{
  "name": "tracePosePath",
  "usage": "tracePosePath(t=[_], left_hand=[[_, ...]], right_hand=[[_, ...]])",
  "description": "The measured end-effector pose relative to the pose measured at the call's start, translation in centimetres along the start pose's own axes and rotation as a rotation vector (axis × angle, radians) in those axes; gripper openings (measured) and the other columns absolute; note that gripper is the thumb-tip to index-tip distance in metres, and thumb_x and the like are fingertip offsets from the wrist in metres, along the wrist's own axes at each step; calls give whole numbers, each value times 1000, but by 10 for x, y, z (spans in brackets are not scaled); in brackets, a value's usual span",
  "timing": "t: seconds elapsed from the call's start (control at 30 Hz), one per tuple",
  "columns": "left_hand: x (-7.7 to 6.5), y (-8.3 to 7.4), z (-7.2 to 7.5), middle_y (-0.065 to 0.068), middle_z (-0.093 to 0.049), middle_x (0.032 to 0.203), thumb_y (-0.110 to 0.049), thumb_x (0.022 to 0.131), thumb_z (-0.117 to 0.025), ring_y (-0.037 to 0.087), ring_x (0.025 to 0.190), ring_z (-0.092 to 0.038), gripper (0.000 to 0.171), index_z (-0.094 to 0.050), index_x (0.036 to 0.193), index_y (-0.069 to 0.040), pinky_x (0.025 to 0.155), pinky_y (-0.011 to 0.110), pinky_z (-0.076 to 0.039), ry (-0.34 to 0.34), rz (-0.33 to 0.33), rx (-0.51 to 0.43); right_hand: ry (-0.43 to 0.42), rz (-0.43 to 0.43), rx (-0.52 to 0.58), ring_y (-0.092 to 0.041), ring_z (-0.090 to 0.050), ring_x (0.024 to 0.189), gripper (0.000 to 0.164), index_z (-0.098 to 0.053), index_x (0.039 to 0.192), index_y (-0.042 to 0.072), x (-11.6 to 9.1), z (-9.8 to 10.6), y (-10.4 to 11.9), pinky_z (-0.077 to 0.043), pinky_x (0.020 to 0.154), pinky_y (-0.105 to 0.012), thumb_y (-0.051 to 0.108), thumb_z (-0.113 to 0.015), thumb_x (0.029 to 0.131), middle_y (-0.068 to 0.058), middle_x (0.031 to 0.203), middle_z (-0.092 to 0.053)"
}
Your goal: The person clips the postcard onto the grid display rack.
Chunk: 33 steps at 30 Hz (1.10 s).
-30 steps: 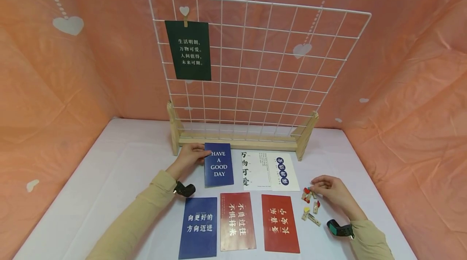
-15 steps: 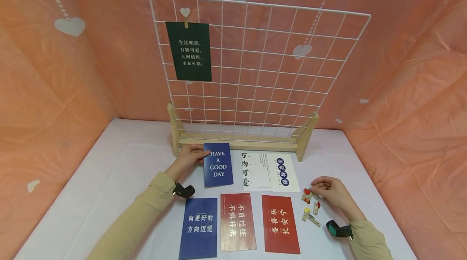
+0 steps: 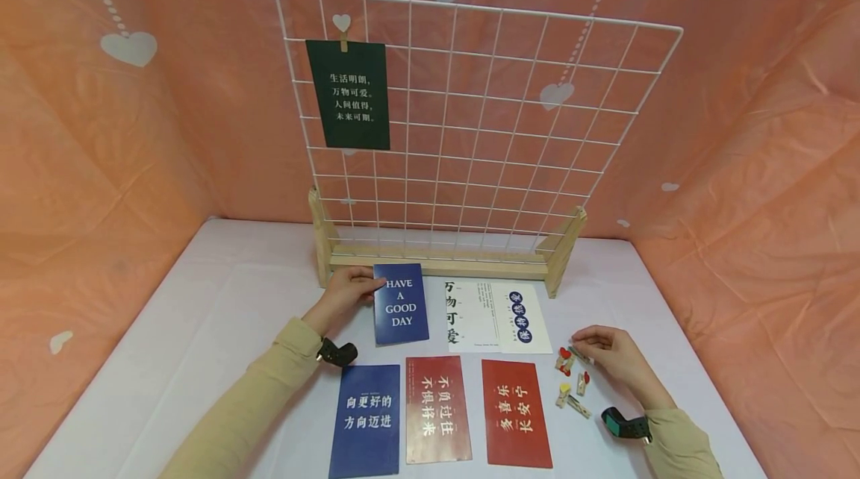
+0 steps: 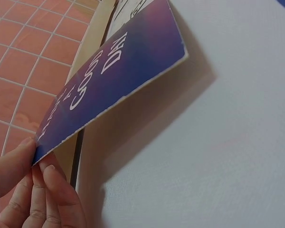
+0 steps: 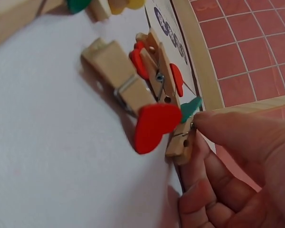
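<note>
The left hand (image 3: 343, 296) pinches the blue HAVE A GOOD DAY card (image 3: 402, 306) at the ten o'clock part of its edge, with the thumb on the printed face. In the left wrist view this card is tilted, and its near edge stands above the white tabletop (image 4: 247, 128), with a shadow below. The right hand (image 3: 614, 357) pinches, between thumb and fingers, the wooden clip with a green heart (image 5: 183, 145); the other clips (image 3: 581, 383) lie between six and seven o'clock from its fingertips. From the blue card, two white cards (image 3: 473, 331) lie at three o'clock, two red cards (image 3: 513, 453) toward four and five, and another blue card (image 3: 365, 453) at seven. The wire grid (image 3: 477, 95) rises at one o'clock, and at its upper ten o'clock corner hangs a clipped dark green card (image 3: 352, 134).
</note>
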<state>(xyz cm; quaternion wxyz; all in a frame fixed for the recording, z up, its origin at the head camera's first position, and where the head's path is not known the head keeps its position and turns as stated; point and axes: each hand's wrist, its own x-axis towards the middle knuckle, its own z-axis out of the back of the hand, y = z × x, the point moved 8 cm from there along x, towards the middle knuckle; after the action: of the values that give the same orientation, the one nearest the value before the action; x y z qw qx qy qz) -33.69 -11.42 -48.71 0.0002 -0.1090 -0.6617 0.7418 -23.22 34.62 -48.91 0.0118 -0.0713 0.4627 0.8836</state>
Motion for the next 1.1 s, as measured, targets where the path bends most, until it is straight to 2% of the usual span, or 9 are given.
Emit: tracePosePath(t=[0.27, 0.43, 0.53, 0.7, 0.87, 1.1], left_hand=[[-4, -3, -1, 17, -69, 90, -7, 88, -69, 11, 69, -61, 30, -59, 109, 13, 62, 22, -53, 13, 5, -10], [0, 3, 0, 12, -69, 86, -7, 88, -69, 10, 67, -60, 29, -59, 108, 12, 60, 20, -53, 8, 13, -22], [1, 4, 1, 10, -69, 85, -7, 88, -69, 10, 67, -60, 29, -59, 108, 11, 60, 20, -53, 2, 21, -25], [0, 7, 2, 10, -69, 86, -8, 88, -70, 9, 68, -60, 30, -60, 109, 10, 62, 21, -53, -7, 33, -17], [0, 8, 2, 10, -69, 87, -8, 88, -70, 10, 68, -61, 30, -60, 109, 10, 63, 22, -54, -10, 34, -5], [0, 7, 5, 10, -69, 85, -8, 88, -70, 10, 67, -60, 30, -60, 108, 11, 62, 22, -53, -15, 27, -6]], right_hand=[[16, -34, -9, -18, -50, 85, 19, -69, 107, -2, -1, 1, 1, -45, 63, -23, 4, -59, 93, -13, 107, -65], [19, -55, -6, -15, -52, 84, 22, -68, 110, -4, -1, 1, 0, -45, 62, -23, 7, -56, 96, -12, 105, -67], [18, -90, 13, -14, -55, 83, 27, -66, 113, -6, -1, 0, -2, -46, 62, -23, 14, -54, 98, -11, 101, -68], [14, -118, -4, -16, -54, 86, 36, -66, 112, -2, -2, -1, -1, -48, 66, -24, 28, -63, 94, -8, 102, -67], [11, -80, -54, -18, -59, 84, 35, -68, 106, 0, -1, -4, 2, -50, 71, -24, 29, -74, 85, -7, 97, -69], [5, -59, -63, -18, -57, 74, 37, -68, 101, -1, 1, -7, 3, -49, 61, -23, 26, -80, 79, -5, 86, -68]])
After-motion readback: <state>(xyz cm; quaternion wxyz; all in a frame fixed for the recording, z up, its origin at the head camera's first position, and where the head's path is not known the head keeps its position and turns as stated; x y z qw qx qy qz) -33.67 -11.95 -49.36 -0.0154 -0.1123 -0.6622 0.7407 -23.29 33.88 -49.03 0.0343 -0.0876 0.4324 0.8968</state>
